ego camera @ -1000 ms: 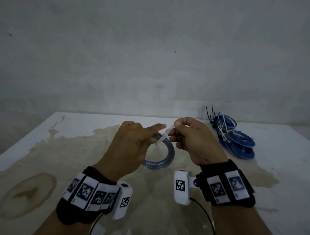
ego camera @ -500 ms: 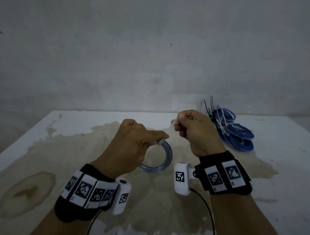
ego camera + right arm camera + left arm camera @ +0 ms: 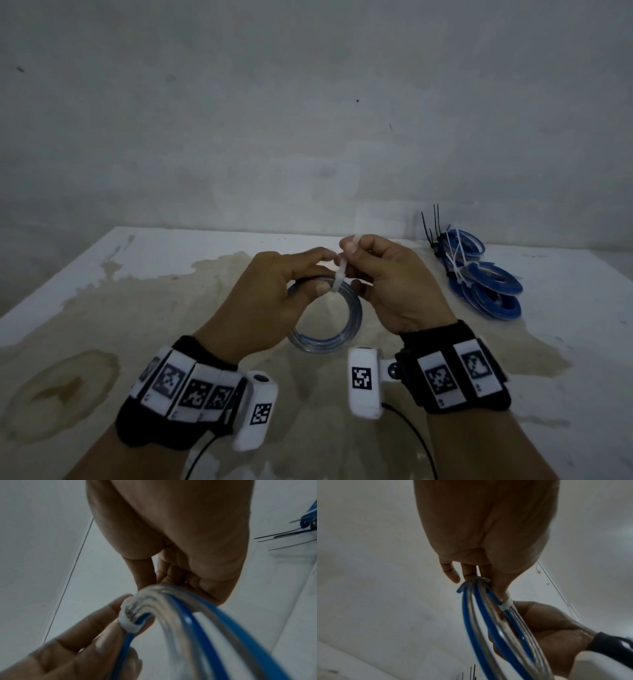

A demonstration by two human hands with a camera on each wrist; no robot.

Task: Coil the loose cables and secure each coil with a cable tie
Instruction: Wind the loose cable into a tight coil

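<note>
A small coil of blue and clear cable (image 3: 329, 337) hangs in the air above the table, between both hands. My left hand (image 3: 274, 291) grips the coil's top (image 3: 476, 582) with thumb and fingers. A white cable tie (image 3: 340, 277) is wrapped round the bundle (image 3: 506, 605) (image 3: 128, 622). My right hand (image 3: 387, 274) pinches the tie's tail, which sticks up past its fingertips. The tie's head is hidden by the fingers.
A pile of tied blue cable coils (image 3: 486, 277) lies at the table's back right, with black cable ties (image 3: 433, 226) sticking up and white ties among them. The white table (image 3: 102, 308) is stained brown in the middle. A grey wall stands close behind.
The hands, pulled apart half a second ago, have come back together over the coil. The right hand now holds the tie's tail upright beside the left thumb.
</note>
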